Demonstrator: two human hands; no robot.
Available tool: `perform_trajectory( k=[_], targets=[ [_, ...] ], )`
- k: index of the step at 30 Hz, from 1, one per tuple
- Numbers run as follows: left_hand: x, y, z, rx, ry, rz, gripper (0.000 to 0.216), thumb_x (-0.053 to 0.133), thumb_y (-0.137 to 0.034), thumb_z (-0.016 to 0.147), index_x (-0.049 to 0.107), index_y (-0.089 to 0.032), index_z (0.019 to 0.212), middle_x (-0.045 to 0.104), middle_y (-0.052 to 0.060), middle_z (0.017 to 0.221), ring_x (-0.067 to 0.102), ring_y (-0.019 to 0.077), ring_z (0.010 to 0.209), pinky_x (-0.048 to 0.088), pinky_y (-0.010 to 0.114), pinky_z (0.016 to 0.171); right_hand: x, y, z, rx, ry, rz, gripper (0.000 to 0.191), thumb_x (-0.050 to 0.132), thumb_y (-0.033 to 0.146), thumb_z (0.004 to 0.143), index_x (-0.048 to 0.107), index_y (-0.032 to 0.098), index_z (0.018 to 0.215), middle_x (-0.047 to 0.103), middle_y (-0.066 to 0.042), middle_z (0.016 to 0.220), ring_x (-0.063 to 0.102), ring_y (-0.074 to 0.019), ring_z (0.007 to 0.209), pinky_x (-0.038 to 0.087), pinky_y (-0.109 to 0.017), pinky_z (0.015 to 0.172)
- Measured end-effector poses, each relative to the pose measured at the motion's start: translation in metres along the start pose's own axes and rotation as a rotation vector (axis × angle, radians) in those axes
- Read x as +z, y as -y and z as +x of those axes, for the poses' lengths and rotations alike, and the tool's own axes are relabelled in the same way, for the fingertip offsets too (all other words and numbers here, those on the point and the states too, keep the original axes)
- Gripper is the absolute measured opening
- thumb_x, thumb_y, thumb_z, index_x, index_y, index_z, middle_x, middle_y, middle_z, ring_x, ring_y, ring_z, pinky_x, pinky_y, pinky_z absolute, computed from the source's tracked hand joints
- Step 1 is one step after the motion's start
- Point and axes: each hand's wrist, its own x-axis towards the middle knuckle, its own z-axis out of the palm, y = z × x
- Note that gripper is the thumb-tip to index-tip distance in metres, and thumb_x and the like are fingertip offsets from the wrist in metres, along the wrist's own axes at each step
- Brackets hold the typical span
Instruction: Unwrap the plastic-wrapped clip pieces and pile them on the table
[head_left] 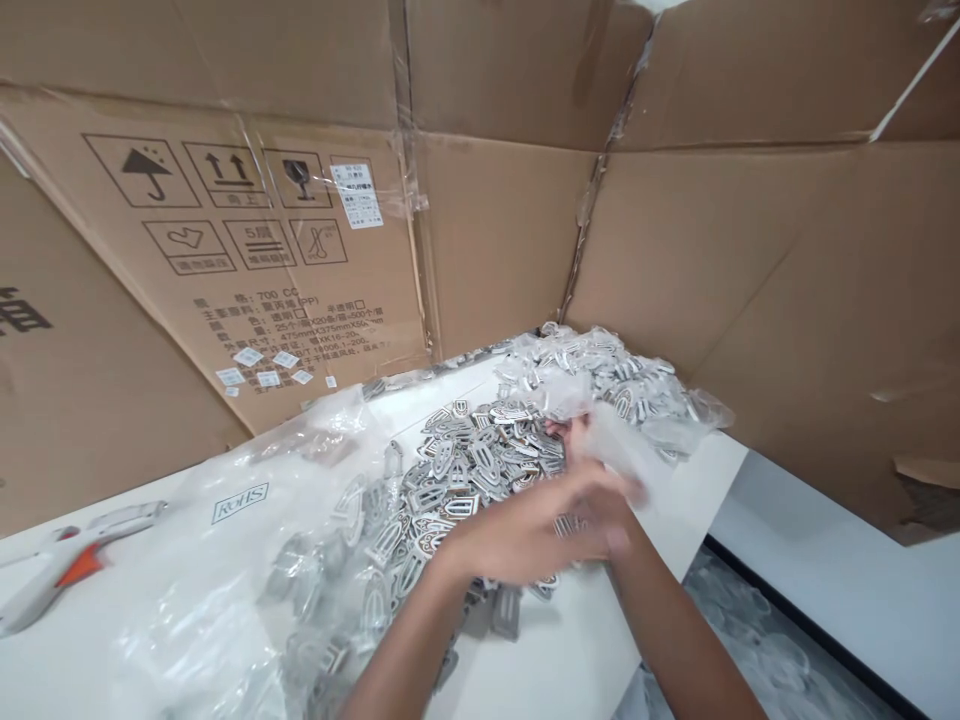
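We see flat, silvery slotted pieces (pixel 484 460), many oval, heaped loosely between the surface's (pixel 694 490) far and near edges; toward its right corner we have a translucent plastic bag (pixel 619 440), blurred.

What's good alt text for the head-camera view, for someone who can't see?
A blurred left hand and right hand overlap over small grey pieces heaped on a white table, with clear plastic beside them and cardboard behind.

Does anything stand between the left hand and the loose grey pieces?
Nothing visible blocks the left hand from the middle of the loose grey pieces. At their left side, though, clear plastic lies over some.
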Motion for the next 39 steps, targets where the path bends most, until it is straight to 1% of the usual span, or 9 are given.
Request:
perform_trajectory(
  k=[2, 3, 7, 9, 12, 17, 26, 30, 39],
  targets=[
    [0.003, -0.003, -0.005, -0.104, 0.372, 0.053, 0.026, 0.078, -0.041, 0.097, 0.076, -0.034, 0.121, 0.084, 0.002, 0.119, 0.081, 0.0243, 0.112, 0.067, 0.038, 0.094, 0.008, 0.004, -0.006, 0.047, 0.024, 0.084, 0.046, 0.075, 0.059, 0.083, 0.064, 0.027, 0.114, 0.076, -0.004, 0.095, 0.072, -0.0222, 0.079, 0.061, -0.037, 0.068],
    [0.000, 0.000, -0.008, -0.160, 0.378, 0.131, 0.020, 0.081, -0.041, 0.094, 0.079, -0.033, 0.112, 0.085, 0.001, 0.109, 0.083, 0.0250, 0.103, 0.067, 0.038, 0.087, 0.012, 0.008, -0.010, 0.082, 0.030, 0.149, 0.045, 0.082, 0.055, 0.078, 0.066, 0.028, 0.110, 0.077, -0.003, 0.098, 0.073, -0.0218, 0.082, 0.062, -0.036, 0.069],
    [-0.026, 0.031, -0.018, -0.304, -0.367, 0.614, 0.014, 0.075, -0.039, 0.097, 0.075, -0.028, 0.106, 0.082, 0.005, 0.094, 0.079, 0.0276, 0.086, 0.063, 0.042, 0.075, 0.031, 0.025, -0.034, 0.245, 0.165, 0.337, 0.044, 0.096, 0.043, 0.066, 0.071, 0.030, 0.100, 0.079, -0.001, 0.097, 0.074, -0.0235, 0.089, 0.063, -0.035, 0.071],
    [-0.038, 0.046, -0.019, -0.314, -0.575, 0.704, 0.021, 0.072, -0.034, 0.099, 0.070, -0.026, 0.118, 0.080, 0.006, 0.099, 0.077, 0.0259, 0.082, 0.061, 0.041, 0.074, 0.039, 0.032, -0.046, 0.305, 0.290, 0.343, 0.040, 0.096, 0.044, 0.070, 0.072, 0.029, 0.098, 0.079, -0.002, 0.096, 0.073, -0.0241, 0.089, 0.062, -0.035, 0.071],
    [-0.045, 0.055, -0.017, -0.259, -0.534, 0.722, 0.033, 0.067, -0.021, 0.100, 0.065, -0.030, 0.132, 0.078, 0.004, 0.111, 0.075, 0.0218, 0.081, 0.060, 0.039, 0.078, 0.047, 0.038, -0.057, 0.331, 0.428, 0.327, 0.036, 0.091, 0.050, 0.079, 0.072, 0.028, 0.099, 0.077, -0.001, 0.090, 0.072, -0.0229, 0.085, 0.059, -0.034, 0.070],
    [-0.040, 0.051, -0.010, -0.204, -0.577, 0.801, 0.016, 0.058, -0.029, 0.110, 0.070, -0.028, 0.120, 0.074, 0.005, 0.122, 0.075, 0.0236, 0.099, 0.059, 0.038, 0.084, 0.052, 0.038, -0.062, 0.255, 0.337, 0.256, 0.036, 0.095, 0.037, 0.068, 0.073, 0.028, 0.095, 0.079, -0.001, 0.095, 0.071, -0.0241, 0.092, 0.059, -0.035, 0.080],
    [-0.042, 0.053, -0.007, -0.205, -0.678, 0.801, 0.012, 0.064, -0.025, 0.105, 0.070, -0.025, 0.095, 0.078, 0.002, 0.098, 0.072, 0.0216, 0.089, 0.051, 0.034, 0.079, 0.060, 0.025, -0.075, 0.258, 0.404, 0.058, 0.027, 0.080, 0.035, 0.073, 0.056, 0.025, 0.068, 0.047, 0.008, 0.055, 0.034, -0.0095, 0.051, 0.027, -0.025, 0.048],
    [-0.045, 0.053, -0.008, -0.192, -0.834, 0.785, 0.014, 0.054, -0.027, 0.109, 0.065, -0.024, 0.101, 0.077, 0.002, 0.098, 0.072, 0.0218, 0.090, 0.050, 0.034, 0.082, 0.060, 0.030, -0.068, 0.227, 0.361, 0.107, 0.024, 0.083, 0.034, 0.074, 0.061, 0.025, 0.080, 0.057, 0.007, 0.057, 0.047, -0.0116, 0.049, 0.038, -0.024, 0.046],
    [-0.047, 0.064, -0.006, -0.157, -0.922, 0.642, 0.011, 0.061, -0.034, 0.106, 0.063, -0.025, 0.110, 0.078, 0.003, 0.104, 0.075, 0.0194, 0.087, 0.058, 0.034, 0.083, 0.050, 0.036, -0.060, 0.414, 0.675, 0.431, 0.046, 0.091, 0.054, 0.084, 0.073, 0.022, 0.111, 0.081, -0.003, 0.084, 0.075, -0.0175, 0.061, 0.061, -0.024, 0.052]
  ],
)
